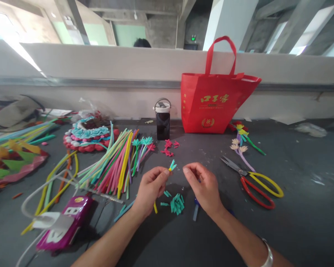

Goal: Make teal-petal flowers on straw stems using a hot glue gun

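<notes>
My left hand [150,187] pinches a small teal pipe-cleaner flower [172,166] on a yellow stem, held just above the dark table. My right hand [202,185] hovers close to its right with the fingers curled and a thin blue-purple stick [195,212] poking out below the palm. A small heap of cut teal pieces [176,203] lies on the table between and below both hands.
A bundle of coloured pipe cleaners [115,163] lies left of centre. Scissors [254,181] with red and yellow handles lie at the right. A red tote bag [214,100] and a dark bottle [163,120] stand at the back. A purple glue gun [68,222] sits front left.
</notes>
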